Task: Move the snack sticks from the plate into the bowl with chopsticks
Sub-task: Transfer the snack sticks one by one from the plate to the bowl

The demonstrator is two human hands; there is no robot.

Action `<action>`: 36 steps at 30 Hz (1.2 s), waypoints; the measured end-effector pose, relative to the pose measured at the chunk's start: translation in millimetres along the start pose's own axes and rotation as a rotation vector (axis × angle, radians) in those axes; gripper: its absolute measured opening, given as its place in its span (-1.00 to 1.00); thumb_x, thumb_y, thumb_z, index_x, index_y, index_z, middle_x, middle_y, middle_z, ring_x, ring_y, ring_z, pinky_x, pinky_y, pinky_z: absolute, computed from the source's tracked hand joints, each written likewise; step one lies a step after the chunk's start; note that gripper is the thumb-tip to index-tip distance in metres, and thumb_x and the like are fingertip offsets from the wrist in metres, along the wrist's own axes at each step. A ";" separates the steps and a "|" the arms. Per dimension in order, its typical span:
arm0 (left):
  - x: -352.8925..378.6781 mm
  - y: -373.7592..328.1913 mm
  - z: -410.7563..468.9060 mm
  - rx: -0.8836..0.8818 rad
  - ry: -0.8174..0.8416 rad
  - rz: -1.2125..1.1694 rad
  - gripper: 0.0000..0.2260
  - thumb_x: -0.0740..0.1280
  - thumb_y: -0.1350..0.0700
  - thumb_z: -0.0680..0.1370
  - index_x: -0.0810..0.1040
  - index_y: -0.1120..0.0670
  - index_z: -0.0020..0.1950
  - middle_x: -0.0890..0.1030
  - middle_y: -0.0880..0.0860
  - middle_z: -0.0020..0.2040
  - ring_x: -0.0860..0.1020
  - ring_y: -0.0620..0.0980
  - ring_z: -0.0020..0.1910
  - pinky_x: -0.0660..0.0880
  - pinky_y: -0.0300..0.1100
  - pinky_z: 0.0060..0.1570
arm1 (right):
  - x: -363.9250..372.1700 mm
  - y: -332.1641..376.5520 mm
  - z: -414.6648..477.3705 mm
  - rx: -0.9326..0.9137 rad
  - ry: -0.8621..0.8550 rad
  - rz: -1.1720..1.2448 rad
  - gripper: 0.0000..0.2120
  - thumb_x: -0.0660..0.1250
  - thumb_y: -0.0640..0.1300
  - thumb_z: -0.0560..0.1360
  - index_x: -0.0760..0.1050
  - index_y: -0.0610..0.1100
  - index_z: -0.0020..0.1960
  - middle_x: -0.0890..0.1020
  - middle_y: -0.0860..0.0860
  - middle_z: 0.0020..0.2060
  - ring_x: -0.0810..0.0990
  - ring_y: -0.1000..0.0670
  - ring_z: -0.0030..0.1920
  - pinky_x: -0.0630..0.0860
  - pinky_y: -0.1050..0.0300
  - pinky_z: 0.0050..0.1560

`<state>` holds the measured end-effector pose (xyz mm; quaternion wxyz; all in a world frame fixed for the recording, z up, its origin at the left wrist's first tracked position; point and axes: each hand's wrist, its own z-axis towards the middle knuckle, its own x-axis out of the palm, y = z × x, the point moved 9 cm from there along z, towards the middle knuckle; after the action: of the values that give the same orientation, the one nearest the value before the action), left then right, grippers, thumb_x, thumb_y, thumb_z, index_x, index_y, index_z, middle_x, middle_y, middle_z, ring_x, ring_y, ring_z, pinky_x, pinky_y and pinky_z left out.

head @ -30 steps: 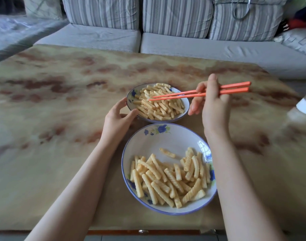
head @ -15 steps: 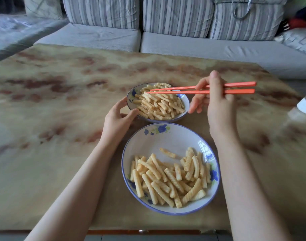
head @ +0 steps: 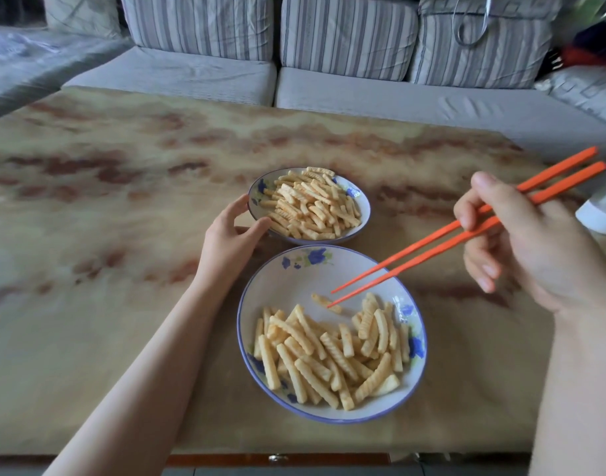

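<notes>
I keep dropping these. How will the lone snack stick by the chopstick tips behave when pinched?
Probably stiff and light: the lone snack stick lies straight. Its ridged sides should help the chopsticks grip. Thin, so it may snap.

A person's two bare forearms, one on each side of the plate [head: 294, 281]. The left hand [head: 232, 241] and right hand [head: 535, 250] are bare, with short, plain fingernails.

Domestic living room; striped-cushioned grey sofa [head: 343, 80] runs behind a low marble-patterned table [head: 123, 201]; patterned crockery of snacks set out; no work fittings evident.
</notes>
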<state>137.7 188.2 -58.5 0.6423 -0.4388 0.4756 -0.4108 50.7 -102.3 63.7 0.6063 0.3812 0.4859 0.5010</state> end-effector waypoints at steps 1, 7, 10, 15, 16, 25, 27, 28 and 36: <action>0.1 0.1 0.2 0.002 0.000 -0.001 -0.56 0.40 0.10 0.55 0.46 0.01 0.43 0.56 -0.09 0.31 0.65 -0.17 -0.10 0.50 -0.48 -0.22 | 1.2 -0.1 -1.1 0.012 0.018 -0.007 -0.60 0.15 0.10 0.53 0.44 -0.07 -0.40 0.28 -0.26 -0.57 0.26 -0.07 -0.71 0.19 0.22 -0.63; -0.2 -1.5 -0.8 -0.001 0.001 -0.012 -0.57 0.40 0.11 0.55 0.48 -0.01 0.41 0.59 -0.11 0.27 0.67 -0.12 -0.10 0.57 -0.38 -0.15 | 5.3 -3.2 3.1 -0.002 -0.023 0.003 -0.55 0.13 0.02 0.61 0.41 -0.08 -0.42 0.29 -0.27 -0.55 0.27 -0.07 -0.70 0.26 0.22 -0.61; 0.3 -1.6 -1.7 -0.011 -0.002 -0.020 -0.59 0.39 0.13 0.55 0.48 -0.02 0.40 0.61 -0.11 0.22 0.65 -0.11 -0.14 0.54 -0.42 -0.21 | 1.9 -3.5 6.5 -0.030 -0.095 0.027 -0.55 0.11 -0.04 0.64 0.40 -0.09 -0.40 0.33 -0.30 -0.42 0.27 -0.04 -0.68 0.28 0.19 -0.61; 0.1 -0.8 -1.6 -0.016 0.000 0.001 -0.59 0.40 0.10 0.54 0.49 -0.02 0.39 0.62 -0.10 0.21 0.67 -0.09 -0.10 0.58 -0.19 0.03 | -4.4 -2.5 11.0 -0.073 -0.270 0.210 -0.63 0.08 -0.12 0.66 0.31 -0.17 -0.31 0.47 0.07 -0.41 0.28 0.04 -0.66 0.28 0.23 -0.60; 0.2 0.6 -1.5 -0.024 0.004 -0.003 -0.59 0.40 0.09 0.54 0.49 -0.03 0.39 0.64 -0.08 0.19 0.68 -0.08 -0.10 0.59 -0.14 0.06 | -4.6 -2.3 12.0 -0.083 -0.321 0.269 -0.64 0.08 -0.13 0.66 0.31 -0.16 -0.30 0.47 0.08 -0.42 0.28 0.05 -0.66 0.28 0.25 -0.59; 1.0 1.6 -2.1 -0.042 0.002 -0.022 -0.59 0.40 0.10 0.53 0.50 -0.05 0.38 0.68 -0.10 0.04 0.69 -0.04 -0.12 0.61 -0.17 -0.04 | 44.0 -16.0 33.5 -0.115 -0.469 0.302 -0.57 0.05 -0.09 0.68 0.37 -0.14 -0.33 0.41 0.02 -0.68 0.41 0.00 -0.67 0.25 0.16 -0.56; 1.0 1.2 -2.6 -0.046 0.002 -0.025 -0.59 0.40 0.10 0.53 0.50 -0.05 0.38 0.68 -0.14 -0.01 0.69 -0.05 -0.13 0.61 -0.19 -0.07 | 58.2 -21.7 39.4 -0.118 -0.409 0.259 -0.58 0.05 -0.06 0.68 0.40 -0.15 -0.31 0.44 -0.03 -0.66 0.47 -0.05 -0.63 0.31 0.24 -0.56; 0.9 0.6 -2.8 -0.044 0.002 -0.026 -0.59 0.40 0.10 0.54 0.50 -0.04 0.38 0.67 -0.18 -0.02 0.69 -0.05 -0.12 0.61 -0.19 -0.07 | 64.8 -23.7 41.5 -0.120 -0.372 0.231 -0.59 0.05 -0.05 0.68 0.41 -0.14 -0.30 0.46 -0.06 -0.64 0.49 -0.07 -0.61 0.33 0.24 -0.55; 0.2 -1.2 -3.0 -0.024 -0.005 -0.016 -0.58 0.39 0.10 0.54 0.48 -0.02 0.41 0.63 -0.17 0.14 0.68 -0.11 -0.09 0.60 -0.31 -0.14 | 60.0 -18.7 41.0 -0.141 -0.314 0.179 -0.60 0.08 -0.02 0.66 0.43 -0.13 -0.30 0.51 -0.11 -0.59 0.53 -0.07 -0.59 0.32 0.19 -0.53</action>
<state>134.7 187.1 -57.9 0.6346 -0.4515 0.4755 -0.4091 96.6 -46.5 43.3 0.6530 0.4528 0.3132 0.5200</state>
